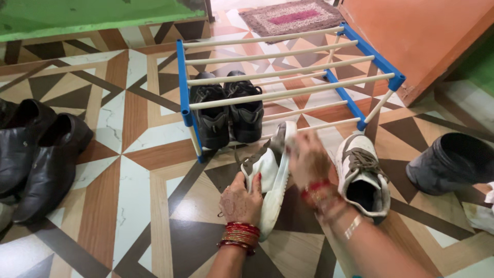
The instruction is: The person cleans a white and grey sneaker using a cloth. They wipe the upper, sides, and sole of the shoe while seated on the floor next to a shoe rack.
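Above a patterned tile floor (139,170), the left hand (241,202) closes its grip on a white sneaker (270,175), held just in front of a blue shoe rack (183,85). The right hand (307,160), blurred, touches the sneaker's upper; whether it grips is unclear. Its matching sneaker (362,175) lies just beside, to the right.

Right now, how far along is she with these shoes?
One black pair already sits on the rack's lower rails. A white sneaker is in hand: the left hand holds it on its side, the right hand blurred at its upper part. Its mate and the dark leather shoes wait on the floor.
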